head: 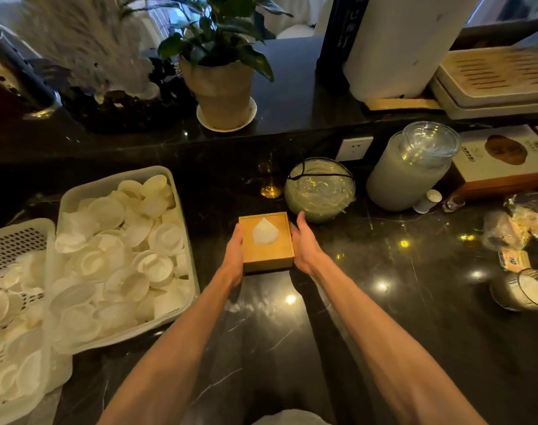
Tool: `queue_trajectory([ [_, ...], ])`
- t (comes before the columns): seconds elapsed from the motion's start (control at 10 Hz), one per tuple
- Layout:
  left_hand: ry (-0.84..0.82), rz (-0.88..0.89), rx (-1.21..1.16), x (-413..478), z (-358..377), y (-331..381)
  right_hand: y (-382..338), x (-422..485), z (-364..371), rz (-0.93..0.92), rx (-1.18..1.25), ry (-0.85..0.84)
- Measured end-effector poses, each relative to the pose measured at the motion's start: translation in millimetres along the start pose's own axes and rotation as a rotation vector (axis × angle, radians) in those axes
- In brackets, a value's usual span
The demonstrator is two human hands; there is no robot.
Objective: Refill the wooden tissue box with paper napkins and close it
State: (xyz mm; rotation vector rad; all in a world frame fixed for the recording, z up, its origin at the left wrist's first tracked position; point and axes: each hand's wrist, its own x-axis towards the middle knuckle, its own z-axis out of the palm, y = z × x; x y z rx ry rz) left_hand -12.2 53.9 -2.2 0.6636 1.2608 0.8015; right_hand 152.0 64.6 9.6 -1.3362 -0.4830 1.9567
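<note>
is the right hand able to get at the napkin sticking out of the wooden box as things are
Probably yes. The napkin pokes up uncovered from the wooden box, and the right hand lies flat against the box's right side, with nothing between.

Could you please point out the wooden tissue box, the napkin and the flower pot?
wooden tissue box (268, 263): head view, front wall.
napkin (264, 233): head view, its middle.
flower pot (221, 90): head view, its side wall.

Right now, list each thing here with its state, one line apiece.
Tissue box: lid on.
Napkin: tip sticking up through the lid.
Left hand: flat against the box's left side.
Right hand: flat against its right side.
Bowl: covered with film.
Jar: lidded.
</note>
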Motion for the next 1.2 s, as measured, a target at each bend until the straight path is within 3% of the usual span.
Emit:
queue_trajectory([
  [0.2,0.029,-0.015,0.079,14,-13,-1,-1,12,5,-0.007,-0.024,0.034],
  [0.3,0.026,0.083,0.268,12,-18,-9,2,5,7,-0.046,-0.221,0.085],
  [0.5,0.172,0.352,1.057,-44,-3,-33,45,-47,7,-0.426,-1.142,0.136],
  [0.6,0.178,0.323,1.306,-54,-7,-52,72,-53,1,-0.438,-1.543,0.175],
  [0.9,0.195,0.329,1.416,-57,-5,-57,82,-49,3,-0.356,-1.622,0.207],
  [1.1,0.164,0.230,1.493,-63,-2,-38,71,-56,8,-0.295,-1.646,0.225],
  [1.2,0.218,0.289,1.518,-79,-6,-41,81,-72,3,-0.387,-1.629,0.340],
])
